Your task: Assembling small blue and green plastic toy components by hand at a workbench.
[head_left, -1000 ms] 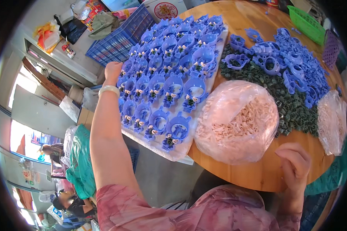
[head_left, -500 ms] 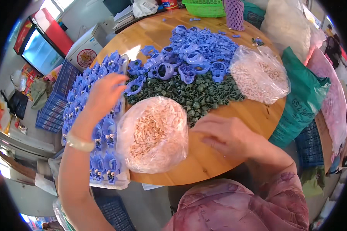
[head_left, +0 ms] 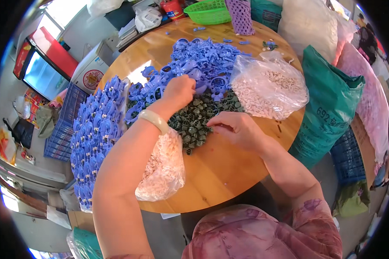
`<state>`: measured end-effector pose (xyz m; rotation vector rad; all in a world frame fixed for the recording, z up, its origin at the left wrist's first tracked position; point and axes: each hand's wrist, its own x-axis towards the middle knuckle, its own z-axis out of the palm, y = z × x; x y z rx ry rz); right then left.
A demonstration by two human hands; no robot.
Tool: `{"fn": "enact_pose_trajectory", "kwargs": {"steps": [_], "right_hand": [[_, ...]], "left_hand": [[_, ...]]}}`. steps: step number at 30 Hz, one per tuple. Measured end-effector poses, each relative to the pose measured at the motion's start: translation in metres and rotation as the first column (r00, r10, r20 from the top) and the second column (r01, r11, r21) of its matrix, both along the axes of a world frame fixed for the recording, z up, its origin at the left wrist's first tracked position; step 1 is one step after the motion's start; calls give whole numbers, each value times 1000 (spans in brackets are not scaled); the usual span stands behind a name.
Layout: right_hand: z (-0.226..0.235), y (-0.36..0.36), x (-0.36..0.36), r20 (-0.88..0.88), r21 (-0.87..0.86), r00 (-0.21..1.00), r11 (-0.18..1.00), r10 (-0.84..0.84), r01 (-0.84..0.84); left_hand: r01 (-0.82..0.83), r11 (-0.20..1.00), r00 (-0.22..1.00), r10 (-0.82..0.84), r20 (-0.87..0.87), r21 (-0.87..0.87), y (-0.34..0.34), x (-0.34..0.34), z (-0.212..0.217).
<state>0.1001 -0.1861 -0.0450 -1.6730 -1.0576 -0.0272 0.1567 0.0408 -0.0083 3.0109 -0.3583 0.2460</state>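
Observation:
My left hand (head_left: 179, 91) reaches into the pile of loose blue plastic parts (head_left: 203, 60) on the round wooden table (head_left: 220, 172), fingers curled down among them; what it grips is hidden. My right hand (head_left: 233, 127) rests at the edge of the heap of small dark green parts (head_left: 194, 123), fingertips pinched together over them. A pale bracelet (head_left: 153, 120) sits on my left wrist. A clear bag of small whitish pieces (head_left: 164, 166) lies under my left forearm.
Rows of assembled blue parts (head_left: 95, 138) fill a flat tray at the table's left edge. A second clear bag of whitish pieces (head_left: 268, 88) lies right of the piles. A green sack (head_left: 333, 112), blue crates (head_left: 348, 157) and a green basket (head_left: 209, 12) surround the table.
The view has swung from the tray of assembled parts to the piles. My left hand moved from the tray into the blue pile; my right hand came up to the green heap.

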Motion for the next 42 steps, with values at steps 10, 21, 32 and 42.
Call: {"fn": "enact_pose_trajectory", "kwargs": {"steps": [10,21,32,42], "right_hand": [[21,-12,2,-600,197,799,963,-31,185],[28,-12,4,-407,60,911,998,59,-37],[70,18,5,-267,65,939,976,218,-208],[-4,-22,23,347,-420,938,898,25,131]], "left_hand": [[252,938,940,-178,291,-239,-38,-77,35],[36,397,973,195,123,-917,-60,-157,-5],[-187,-426,930,-368,-19,-885,-59,-165,1],[-34,-573,983,-168,77,-819,-42,-153,-7]]}}
